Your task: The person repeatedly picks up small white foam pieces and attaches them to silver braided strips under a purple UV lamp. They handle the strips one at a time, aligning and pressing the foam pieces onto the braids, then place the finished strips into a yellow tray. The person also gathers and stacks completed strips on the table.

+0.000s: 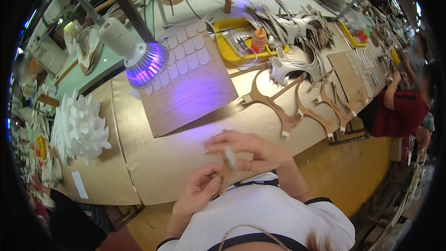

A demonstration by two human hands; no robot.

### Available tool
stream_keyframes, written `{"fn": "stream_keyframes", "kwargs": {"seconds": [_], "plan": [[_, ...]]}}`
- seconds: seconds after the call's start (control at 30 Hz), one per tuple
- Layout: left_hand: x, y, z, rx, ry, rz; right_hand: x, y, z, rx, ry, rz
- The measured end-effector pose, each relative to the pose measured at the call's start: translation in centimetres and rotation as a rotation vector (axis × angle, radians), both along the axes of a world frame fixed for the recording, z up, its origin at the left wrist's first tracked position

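Observation:
In front of my chest, my left hand pinches a narrow tan strip between thumb and fingers. The strip stands roughly upright, with a whitish rounded end at its top. Over it from the right comes my right hand, its fingers stretched out to the left and its thumb beside the white end. Beyond my hands lies a tilted wooden board bearing rows of white rounded tabs. Several curved tan shoe-upper pieces with white tips lie to the right of it.
A lamp glows violet over the board. A yellow tray holds an orange-capped bottle. White-and-grey cut pieces pile up beside it. White foam-like pieces form a heap at left. A person in dark red works at right.

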State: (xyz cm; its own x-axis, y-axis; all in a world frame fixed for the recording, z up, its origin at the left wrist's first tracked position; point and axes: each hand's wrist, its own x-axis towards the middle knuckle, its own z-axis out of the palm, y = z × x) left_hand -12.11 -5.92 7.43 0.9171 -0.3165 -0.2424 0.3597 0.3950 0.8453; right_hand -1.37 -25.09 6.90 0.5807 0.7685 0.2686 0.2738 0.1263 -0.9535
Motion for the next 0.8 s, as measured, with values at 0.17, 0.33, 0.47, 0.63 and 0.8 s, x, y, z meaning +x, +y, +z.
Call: {"fn": "stream_keyframes", "kwargs": {"seconds": [0.17,0.33,0.47,0.63,0.8], "plan": [[2.8,-2.3,0.2,-0.323,0.127,-0.18,-1.6,-1.4,1.7,0.224,0.371,0.042],[6.5,-3.5,-1.9,0.186,-0.252,-0.274,-2.0,-2.8,1.0,0.243,0.367,-0.232],[12.3,-0.4,-4.3,1.056,-0.55,0.143,-1.0,-3.7,0.4,0.532,0.429,-0.465],[21.5,1.7,-7.9,1.512,-0.994,0.504,1.1,-5.4,0.1,0.593,0.685,-0.362],[26.3,2.8,-11.5,1.602,-1.122,0.253,1.9,-4.6,0.3,0.523,0.755,-0.379]]}}
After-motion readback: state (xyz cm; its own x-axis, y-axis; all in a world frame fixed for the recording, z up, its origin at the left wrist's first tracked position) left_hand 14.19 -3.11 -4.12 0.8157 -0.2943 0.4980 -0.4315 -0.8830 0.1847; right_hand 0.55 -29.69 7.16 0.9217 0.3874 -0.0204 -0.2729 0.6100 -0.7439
